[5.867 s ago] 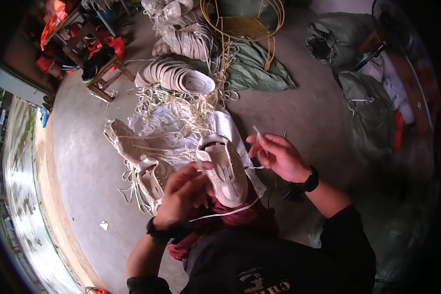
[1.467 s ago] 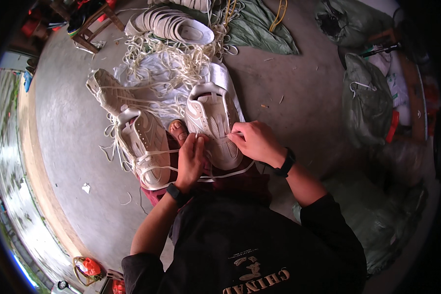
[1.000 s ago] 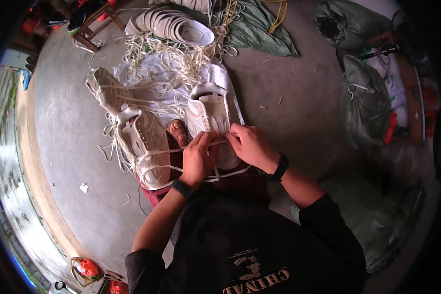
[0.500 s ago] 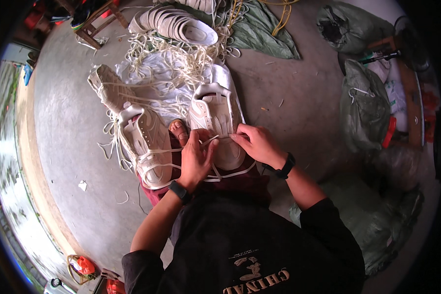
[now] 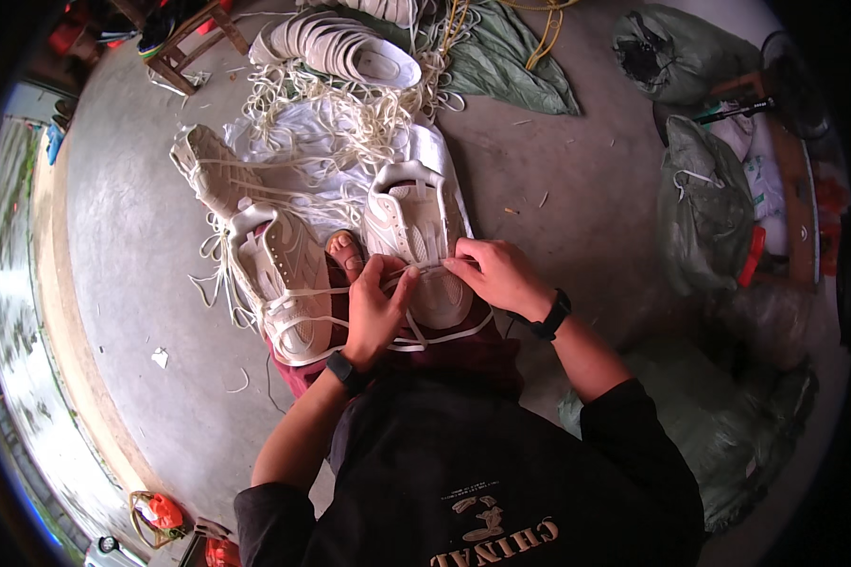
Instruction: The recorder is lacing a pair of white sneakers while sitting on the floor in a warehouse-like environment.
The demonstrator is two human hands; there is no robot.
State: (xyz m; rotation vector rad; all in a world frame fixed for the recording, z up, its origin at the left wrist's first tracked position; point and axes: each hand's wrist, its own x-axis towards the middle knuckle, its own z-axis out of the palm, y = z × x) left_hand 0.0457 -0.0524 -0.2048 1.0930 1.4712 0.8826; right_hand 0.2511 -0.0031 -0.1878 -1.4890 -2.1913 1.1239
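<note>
Two cream shoe uppers lie across my maroon-clad lap, toes toward me. At the toe end of the right shoe [image 5: 440, 300], my left hand [image 5: 376, 307] pinches a pale shoelace [image 5: 427, 266] between thumb and forefinger. Opposite it, my right hand [image 5: 501, 281] is closed on the lace at the lowest eyelets, its fingertips touching the shoe. The lace stretches between both hands. On the left shoe [image 5: 301, 274], a lace crosses the front and its upper eyelets are bare. A loose loop of lace hangs along my lap below my left hand.
Beyond the shoes, tangled laces [image 5: 350, 123] lie on white cloth. A row of nested cream uppers [image 5: 331, 47] sits behind them, beside green sheeting [image 5: 511, 61]. Another upper [image 5: 208, 165] lies at left. Green sacks [image 5: 700, 203] stand at right, and a wooden stool [image 5: 189, 47] stands at far left.
My left hand has shifted slightly, its thumb and forefinger drawing closer to the eyelets. My right hand has barely moved.
</note>
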